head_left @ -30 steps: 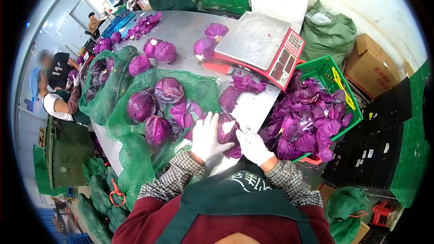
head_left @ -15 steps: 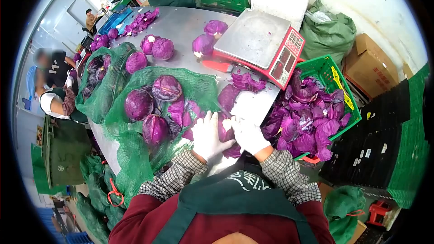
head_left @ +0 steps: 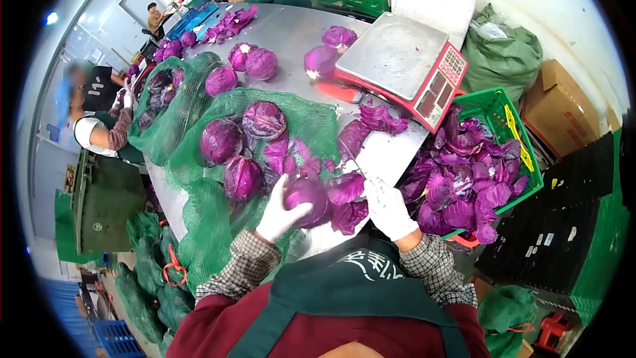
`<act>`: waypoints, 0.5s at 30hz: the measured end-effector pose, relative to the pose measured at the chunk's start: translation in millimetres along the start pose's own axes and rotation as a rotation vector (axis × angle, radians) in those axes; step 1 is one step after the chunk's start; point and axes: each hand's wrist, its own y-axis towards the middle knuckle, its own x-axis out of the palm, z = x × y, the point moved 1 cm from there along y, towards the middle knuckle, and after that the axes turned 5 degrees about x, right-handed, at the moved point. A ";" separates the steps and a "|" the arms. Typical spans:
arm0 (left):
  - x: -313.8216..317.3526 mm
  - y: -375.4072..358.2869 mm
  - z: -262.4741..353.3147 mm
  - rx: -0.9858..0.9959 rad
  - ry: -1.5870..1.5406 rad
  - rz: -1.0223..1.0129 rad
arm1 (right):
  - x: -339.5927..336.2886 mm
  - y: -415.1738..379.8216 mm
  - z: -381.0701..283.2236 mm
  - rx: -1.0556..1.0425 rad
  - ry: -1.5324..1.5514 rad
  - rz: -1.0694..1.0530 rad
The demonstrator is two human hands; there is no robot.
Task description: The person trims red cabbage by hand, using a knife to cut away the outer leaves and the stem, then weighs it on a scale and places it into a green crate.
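My left hand (head_left: 281, 215), in a white glove, is wrapped round the left side of a red cabbage (head_left: 307, 200) held low near the table's front edge. My right hand (head_left: 389, 212), also gloved, is closed on a small knife (head_left: 356, 164), whose thin blade points up and away to the left. Its handle is hidden in the fist. Loose purple leaves (head_left: 348, 217) lie between my hands. More leaves (head_left: 352, 139) lie just beyond the blade. To the left, several whole cabbages (head_left: 242, 179) rest on a green mesh bag (head_left: 308, 116).
A red-framed weighing scale (head_left: 394, 53) stands at the back right. Beside it, a green crate (head_left: 523, 189) is heaped with stripped leaves. Other cabbages (head_left: 261, 64) sit farther back on the metal table (head_left: 291, 23). Co-workers stand at the left and far side.
My hands have moved apart. The left now cups the cabbage's side, the right has drawn away with the knife blade in sight. The view has shifted slightly.
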 end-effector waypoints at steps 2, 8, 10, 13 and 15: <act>2.9 3.4 -20.8 0.012 0.256 -0.008 | -22.5 1.7 2.1 0.091 0.078 -0.027; -10.7 12.0 -13.7 -0.175 -0.244 -0.007 | -133.0 -27.5 82.3 0.848 0.076 0.221; 6.0 14.4 -1.3 -0.136 -0.368 -0.002 | -142.3 -30.6 73.3 0.867 -0.212 0.138; 40.4 30.5 15.8 -0.129 -0.673 -0.067 | -108.8 -17.8 32.5 0.571 0.128 0.203; 61.3 37.2 23.3 -0.165 -0.792 -0.064 | -84.1 -8.2 1.9 0.502 0.308 0.023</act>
